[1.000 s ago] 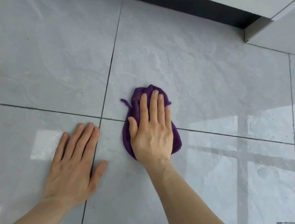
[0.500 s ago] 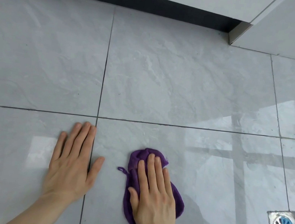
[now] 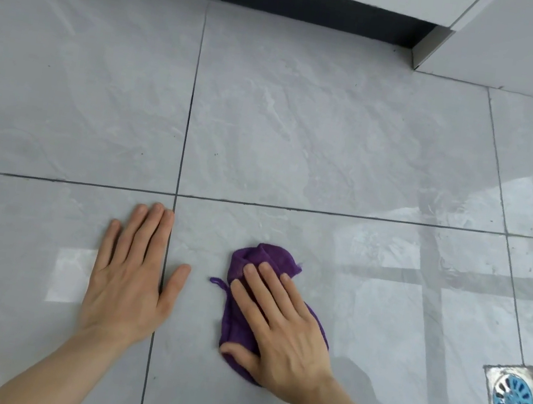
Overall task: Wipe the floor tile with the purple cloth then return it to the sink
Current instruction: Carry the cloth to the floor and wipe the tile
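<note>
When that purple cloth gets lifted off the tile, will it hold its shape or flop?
The bunched purple cloth shows soft folds under the right hand, so it will likely droop. It looks thin, probably light. Its loose loop may dangle.

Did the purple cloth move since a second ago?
Yes. The purple cloth slid toward the person: it lay across the horizontal grout line before, and now sits fully on the near side of it, under the right hand.

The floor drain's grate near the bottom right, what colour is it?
Bright blue grate, set in a silvery square frame; head view.
</note>
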A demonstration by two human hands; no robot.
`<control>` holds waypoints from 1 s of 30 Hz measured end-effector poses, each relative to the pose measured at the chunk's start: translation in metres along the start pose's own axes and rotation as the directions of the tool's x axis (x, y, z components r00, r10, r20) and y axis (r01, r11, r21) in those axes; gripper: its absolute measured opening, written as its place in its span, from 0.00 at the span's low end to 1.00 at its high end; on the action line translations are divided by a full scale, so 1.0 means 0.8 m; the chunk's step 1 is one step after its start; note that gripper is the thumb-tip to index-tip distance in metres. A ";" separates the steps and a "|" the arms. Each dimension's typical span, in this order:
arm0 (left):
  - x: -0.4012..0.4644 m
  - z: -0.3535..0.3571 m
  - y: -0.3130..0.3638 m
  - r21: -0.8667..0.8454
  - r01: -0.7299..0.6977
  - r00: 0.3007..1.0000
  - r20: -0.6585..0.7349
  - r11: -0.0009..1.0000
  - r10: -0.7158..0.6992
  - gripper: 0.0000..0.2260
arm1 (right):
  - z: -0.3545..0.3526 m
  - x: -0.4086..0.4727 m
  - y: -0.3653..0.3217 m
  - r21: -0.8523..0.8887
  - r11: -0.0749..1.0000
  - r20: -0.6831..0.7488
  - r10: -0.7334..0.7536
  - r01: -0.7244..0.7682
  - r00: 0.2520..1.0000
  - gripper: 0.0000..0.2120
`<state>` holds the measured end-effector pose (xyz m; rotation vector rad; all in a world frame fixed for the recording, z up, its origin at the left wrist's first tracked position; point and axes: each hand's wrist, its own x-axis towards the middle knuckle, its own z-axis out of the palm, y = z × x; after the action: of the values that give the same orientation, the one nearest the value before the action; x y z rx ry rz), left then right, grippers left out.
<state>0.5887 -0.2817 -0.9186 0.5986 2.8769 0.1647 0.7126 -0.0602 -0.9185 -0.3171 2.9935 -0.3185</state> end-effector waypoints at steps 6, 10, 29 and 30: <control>0.018 -0.012 -0.005 -0.021 0.010 0.998 -0.062 1.000 -0.011 0.34 | -0.017 0.082 0.007 -0.033 0.992 -0.256 0.113 -0.125 0.960 0.17; 0.021 -0.011 0.000 -0.039 0.000 0.998 -0.063 0.999 -0.002 0.34 | -0.026 0.129 0.028 -0.032 0.976 -0.361 0.189 -0.215 0.913 0.15; -0.001 -0.008 0.008 -0.144 0.027 0.999 -0.031 0.989 -0.031 0.35 | -0.127 0.076 0.052 0.731 -0.119 0.517 0.739 -0.672 0.432 0.19; 0.005 -0.019 0.014 -0.208 0.031 0.998 -0.053 0.978 -0.043 0.35 | -0.128 0.074 0.042 0.717 -0.125 0.560 0.689 -0.686 0.460 0.19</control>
<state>0.5862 -0.2710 -0.9029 0.5077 2.8727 0.4762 0.6351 -0.0210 -0.8316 1.3659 1.8720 -1.6503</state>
